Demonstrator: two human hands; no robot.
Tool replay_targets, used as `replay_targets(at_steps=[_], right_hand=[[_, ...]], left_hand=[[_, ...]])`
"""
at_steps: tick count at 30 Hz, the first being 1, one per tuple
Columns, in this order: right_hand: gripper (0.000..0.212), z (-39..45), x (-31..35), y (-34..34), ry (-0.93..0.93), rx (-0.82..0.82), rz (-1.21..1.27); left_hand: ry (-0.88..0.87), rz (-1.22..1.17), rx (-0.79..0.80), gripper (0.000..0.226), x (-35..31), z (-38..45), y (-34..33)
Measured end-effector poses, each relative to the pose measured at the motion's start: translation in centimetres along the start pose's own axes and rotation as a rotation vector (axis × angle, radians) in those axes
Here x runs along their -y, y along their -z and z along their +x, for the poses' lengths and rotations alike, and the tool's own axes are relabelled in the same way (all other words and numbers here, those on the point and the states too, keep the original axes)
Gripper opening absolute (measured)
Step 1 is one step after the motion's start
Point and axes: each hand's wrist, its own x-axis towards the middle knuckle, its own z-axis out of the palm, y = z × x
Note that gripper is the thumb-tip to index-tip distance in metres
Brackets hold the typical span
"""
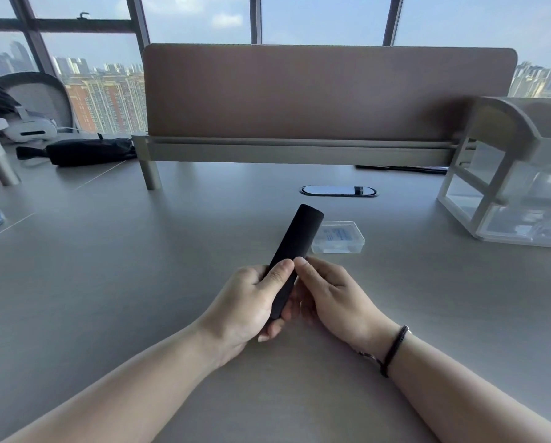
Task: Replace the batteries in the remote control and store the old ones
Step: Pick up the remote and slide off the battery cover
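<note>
- While both forearms are stretching over the pale grey desk (pixel 108 266), the left hand (pixel 245 302) is wrapping the lower end of the slim matte-black remote control (pixel 295 247), thumb pressing on its upper face.
- Opposite it, the right hand (pixel 328 292) is gripping the same end, its thumb tip touching the left thumb — both sets of fingers are curling closed around the remote.
- Raised off the desk, the remote is slanting away and to the right, plain side up.
- Just beyond its far end, a small clear plastic box (pixel 339 236) with blue-printed contents is sitting on the desk.
- Farther right, a white-framed clear drawer unit (pixel 507 199) is standing.
</note>
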Motion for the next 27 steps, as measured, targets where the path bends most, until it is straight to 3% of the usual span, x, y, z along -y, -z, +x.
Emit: replay_targets(at_steps=[14,20,27], right_hand=[[0.040,0.2,-0.6,0.4,-0.017,-0.193,0.118],[0.034,-0.3,-0.4,0.1,0.045,-0.036,0.103],[0.029,-0.3,-0.4,-0.4,0.038,0.017,0.209]], left_hand=[[0.061,0.127,-0.107,0.068,-1.0,-0.5,-0.2],[-0.021,0.188,-0.181,0.063,-1.0,-0.5,-0.3],[-0.100,0.148,-0.114,0.066,-1.0,-0.7,0.0]])
